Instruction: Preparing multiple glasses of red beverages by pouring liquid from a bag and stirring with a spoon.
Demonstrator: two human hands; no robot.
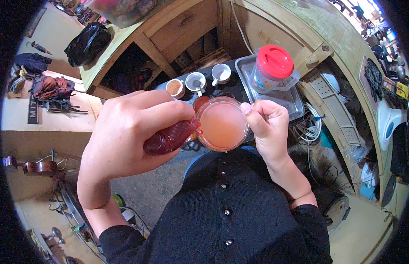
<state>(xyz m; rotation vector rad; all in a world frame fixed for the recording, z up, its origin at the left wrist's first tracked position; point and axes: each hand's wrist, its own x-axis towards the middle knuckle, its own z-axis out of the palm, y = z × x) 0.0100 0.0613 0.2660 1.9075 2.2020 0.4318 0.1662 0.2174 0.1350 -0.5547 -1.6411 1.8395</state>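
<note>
My left hand grips a soft bag of dark red liquid, its narrow end pinched at the left rim of a clear glass cup. Cloudy orange-pink liquid fills much of the cup. The cup's right side is held by my right hand, thumb at the rim. Red drops show where bag and cup meet. Beyond them on a dark low table stand a cup with brownish contents, a white cup with a spoon and another white mug. Something reddish is partly hidden behind my hands.
A metal tray at the right of the low table bears a clear plastic pitcher with a red lid. Wooden cabinets curve around the far and right sides. Coiled white cable hangs beside the tray. A black plastic bag lies on the left counter.
</note>
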